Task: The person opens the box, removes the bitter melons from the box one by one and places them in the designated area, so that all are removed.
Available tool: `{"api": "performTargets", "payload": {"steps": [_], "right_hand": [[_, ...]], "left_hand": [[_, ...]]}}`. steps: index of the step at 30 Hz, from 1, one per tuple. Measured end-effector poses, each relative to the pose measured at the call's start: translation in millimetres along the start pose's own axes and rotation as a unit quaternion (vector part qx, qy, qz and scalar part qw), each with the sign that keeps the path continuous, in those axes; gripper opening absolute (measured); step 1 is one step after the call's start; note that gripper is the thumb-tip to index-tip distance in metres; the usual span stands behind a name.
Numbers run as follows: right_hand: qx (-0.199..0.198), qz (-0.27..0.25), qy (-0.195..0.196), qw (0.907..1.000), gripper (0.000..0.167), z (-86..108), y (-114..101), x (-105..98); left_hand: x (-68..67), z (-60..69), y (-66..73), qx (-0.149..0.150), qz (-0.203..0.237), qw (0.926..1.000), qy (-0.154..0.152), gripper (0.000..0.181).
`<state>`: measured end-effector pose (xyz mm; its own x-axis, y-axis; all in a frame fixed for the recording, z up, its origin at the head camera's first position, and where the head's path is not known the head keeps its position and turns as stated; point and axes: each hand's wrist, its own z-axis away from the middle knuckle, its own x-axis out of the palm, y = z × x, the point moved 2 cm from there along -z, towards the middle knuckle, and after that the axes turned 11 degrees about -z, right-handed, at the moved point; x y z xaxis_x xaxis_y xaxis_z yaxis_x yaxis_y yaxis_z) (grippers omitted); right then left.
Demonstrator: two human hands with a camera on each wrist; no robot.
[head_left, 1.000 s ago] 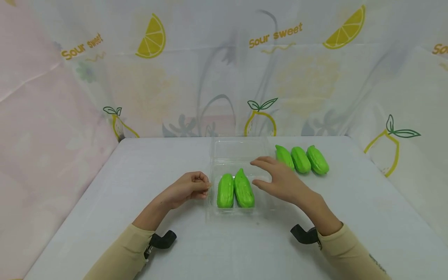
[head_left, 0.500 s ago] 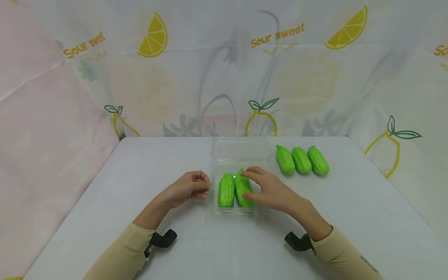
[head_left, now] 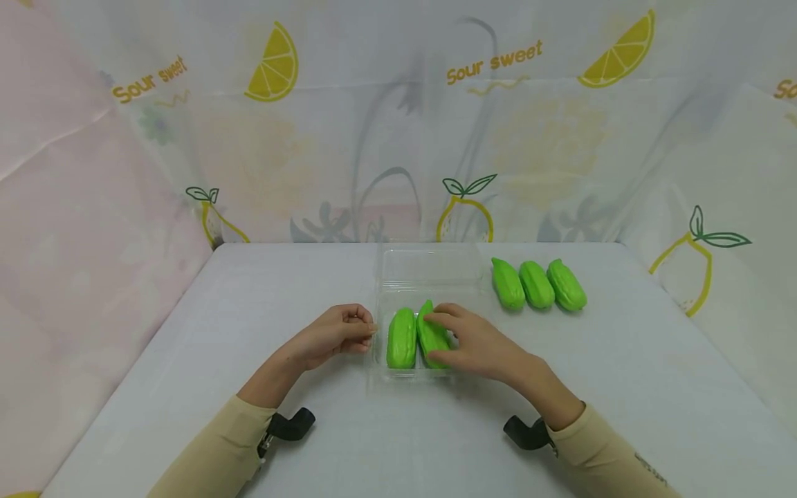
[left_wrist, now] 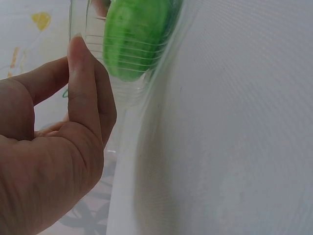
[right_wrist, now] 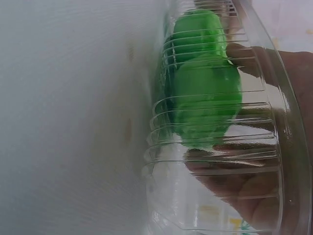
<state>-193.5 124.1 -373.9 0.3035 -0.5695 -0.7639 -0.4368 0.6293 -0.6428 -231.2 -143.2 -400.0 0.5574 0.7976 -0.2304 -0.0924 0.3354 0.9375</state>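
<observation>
In the head view, a clear plastic clamshell box point(head_left: 411, 374) stands lid-open at mid-table. Two green, ridged, gourd-like pieces lie side by side in its base. My left hand point(head_left: 333, 337) pinches the box's left rim between thumb and fingers; the left wrist view shows the fingertips at that edge. Over the box's right part, my right hand point(head_left: 482, 346) has thumb and fingers curled round the right gourd point(head_left: 431, 339), partly hiding it. Through the clear wall in the right wrist view, they flank the green body. The left gourd point(head_left: 401, 339) is untouched.
Three more green gourds point(head_left: 537, 284) lie in a row on the white table point(head_left: 249, 277), right of the raised lid point(head_left: 429, 265). A lemon-print cloth point(head_left: 349, 138) hangs behind the table and at its sides.
My right hand has moved left from beside the box onto the right gourd, and its fingers have closed in around it. That gourd has shifted slightly left. The left hand stays at the rim.
</observation>
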Motion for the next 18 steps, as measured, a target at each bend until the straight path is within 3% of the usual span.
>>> {"api": "performTargets", "payload": {"steps": [18], "right_hand": [[0.009, 0.002, -0.012, 0.9999, 0.064, -1.7, 3.7, 2.3]], "left_hand": [[0.2, 1.0, 2.2, 0.001, -0.009, 1.0000, 0.002, 0.016]]}}
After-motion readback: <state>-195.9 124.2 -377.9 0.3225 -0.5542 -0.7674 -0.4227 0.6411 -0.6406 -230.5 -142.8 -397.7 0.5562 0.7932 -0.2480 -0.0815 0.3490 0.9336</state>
